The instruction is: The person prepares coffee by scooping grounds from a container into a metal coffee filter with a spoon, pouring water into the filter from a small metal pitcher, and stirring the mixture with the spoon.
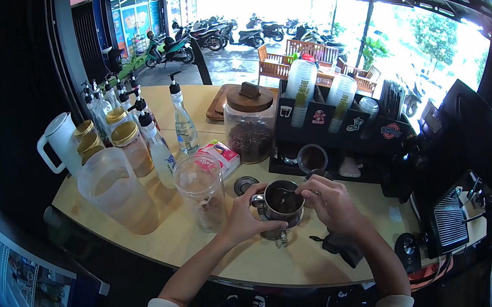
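Observation:
My left hand [245,220] is wrapped round a metal cup [283,202] with dark contents, its thumb across the near side. Below the cup is a shiny metal and glass base [276,233], partly hidden. At the cup's right rim, the fingers of my right hand [334,203] are closed in a pinch. A thin utensil, perhaps a spoon, seems to run from them into the cup; its handle is mostly hidden. Left of the cup lies a round metal lid [246,185]. A dark cloth [342,249] lies beneath my right forearm.
To the left stand a clear plastic jar [199,192], a frosted pitcher [115,193], a white jug [60,140] and several pump bottles [183,122]. Behind are a wood-lidded jar [250,131] and a black cup organizer [334,137]. A black machine [454,154] is at right.

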